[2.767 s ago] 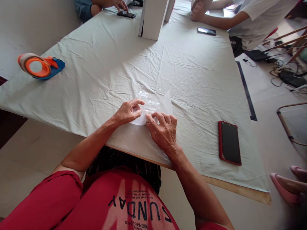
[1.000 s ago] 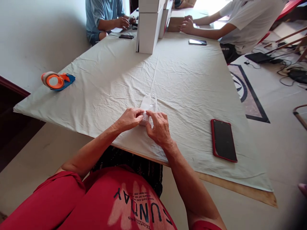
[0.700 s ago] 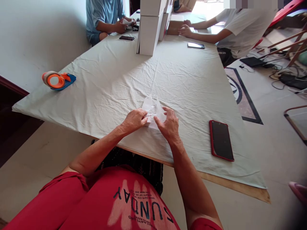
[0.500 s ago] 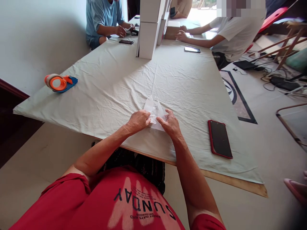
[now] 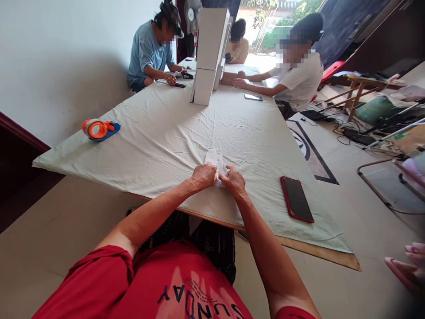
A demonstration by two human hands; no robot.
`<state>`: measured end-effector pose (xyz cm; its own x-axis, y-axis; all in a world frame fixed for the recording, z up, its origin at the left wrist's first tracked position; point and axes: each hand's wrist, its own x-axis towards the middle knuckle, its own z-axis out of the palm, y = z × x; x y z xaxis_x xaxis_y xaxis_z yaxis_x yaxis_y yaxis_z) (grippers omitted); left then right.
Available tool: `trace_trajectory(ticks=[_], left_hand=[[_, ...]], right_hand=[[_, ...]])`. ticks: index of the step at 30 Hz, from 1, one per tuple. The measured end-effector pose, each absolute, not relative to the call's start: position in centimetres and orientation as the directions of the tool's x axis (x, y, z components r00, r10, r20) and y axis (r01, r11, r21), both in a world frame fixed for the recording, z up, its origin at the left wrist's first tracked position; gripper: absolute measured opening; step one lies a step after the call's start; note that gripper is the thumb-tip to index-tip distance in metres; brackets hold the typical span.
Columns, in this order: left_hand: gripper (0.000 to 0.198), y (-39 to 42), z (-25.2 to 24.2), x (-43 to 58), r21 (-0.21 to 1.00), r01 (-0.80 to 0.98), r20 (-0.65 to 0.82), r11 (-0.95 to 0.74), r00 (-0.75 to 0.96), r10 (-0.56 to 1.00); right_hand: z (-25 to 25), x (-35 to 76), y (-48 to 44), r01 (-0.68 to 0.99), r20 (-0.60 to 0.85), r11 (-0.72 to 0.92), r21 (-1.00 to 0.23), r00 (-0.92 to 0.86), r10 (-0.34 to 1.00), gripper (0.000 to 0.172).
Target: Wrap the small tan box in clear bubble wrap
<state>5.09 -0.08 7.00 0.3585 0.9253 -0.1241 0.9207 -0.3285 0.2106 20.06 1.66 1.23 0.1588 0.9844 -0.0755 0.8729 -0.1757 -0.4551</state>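
Observation:
A small, thin white plastic bag [image 5: 211, 156] lies crumpled near the front edge of the cloth-covered table [image 5: 172, 133]. Its far end sticks out past my hands in two upright-looking strips. My left hand [image 5: 203, 175] is closed on the left side of the bag, fingers curled under. Opposite it, my right hand [image 5: 234, 181] pinches the bag's right side between thumb and fingers. Both hands rest at the table, almost touching each other. The middle of the bag is partly hidden by my fingers.
A phone in a red case [image 5: 297, 199] lies to the right. An orange and blue tape dispenser [image 5: 100, 130] sits at the left. Stacked white boxes [image 5: 204, 84] stand farther back, with several people seated around and another phone [image 5: 253, 97] beyond.
My hands have come closer together, and the bag between them is more bunched and narrower. The view has tilted up, showing more of the people and room.

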Motion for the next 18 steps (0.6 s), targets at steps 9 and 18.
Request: trace_trajectory(ticks=[9,18], left_hand=[[0.032,-0.2,7.2,5.1,0.238,0.916,-0.114,-0.324,0.358,0.927],[0.034,0.0,6.8,5.0,0.248,0.918,-0.142,-0.31,0.351,0.926]], right_hand=[[0.4,20.8,2.4,0.814,-0.047,-0.155,-0.56,0.155,0.987,0.056],[-0.9,22.1,1.1,0.685,0.019,-0.103,-0.721,0.168,0.986,0.072]])
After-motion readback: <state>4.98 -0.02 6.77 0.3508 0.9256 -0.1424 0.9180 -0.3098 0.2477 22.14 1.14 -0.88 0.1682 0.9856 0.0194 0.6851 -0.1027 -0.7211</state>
